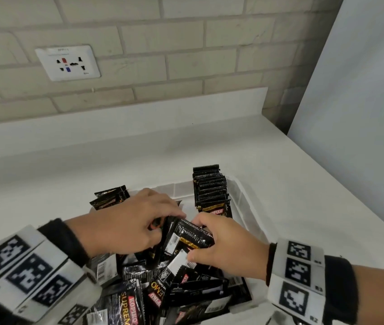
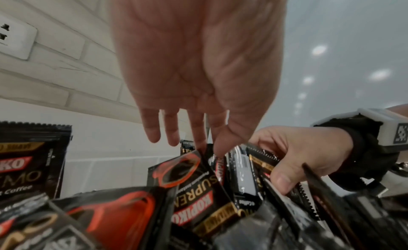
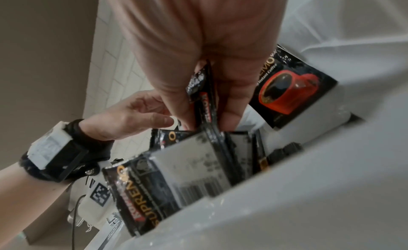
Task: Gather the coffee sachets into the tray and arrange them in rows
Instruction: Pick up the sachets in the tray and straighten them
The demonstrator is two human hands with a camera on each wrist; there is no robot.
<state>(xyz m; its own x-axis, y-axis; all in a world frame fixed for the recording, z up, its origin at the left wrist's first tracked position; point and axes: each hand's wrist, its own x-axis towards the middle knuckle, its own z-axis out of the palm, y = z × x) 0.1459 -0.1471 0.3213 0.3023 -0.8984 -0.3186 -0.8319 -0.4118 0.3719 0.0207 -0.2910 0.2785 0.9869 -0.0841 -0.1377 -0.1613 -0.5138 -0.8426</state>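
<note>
A translucent white tray (image 1: 247, 200) on the counter holds black coffee sachets. A neat upright row of sachets (image 1: 210, 186) stands along its far right side. A loose pile of sachets (image 1: 162, 289) fills the near part. My right hand (image 1: 195, 240) grips a small bundle of sachets (image 1: 188, 235) on edge above the pile, thumb on one face and fingers on the other (image 3: 205, 121). My left hand (image 1: 162, 225) is close beside it, and its thumb and forefinger (image 2: 208, 149) pinch the top edge of a Supremo sachet (image 2: 192, 184) next to the bundle.
Two sachets (image 1: 109, 198) lean at the tray's far left corner. The white counter (image 1: 92, 160) runs back to a brick wall with a socket plate (image 1: 68, 63). A tall white panel (image 1: 362, 90) bounds the right side.
</note>
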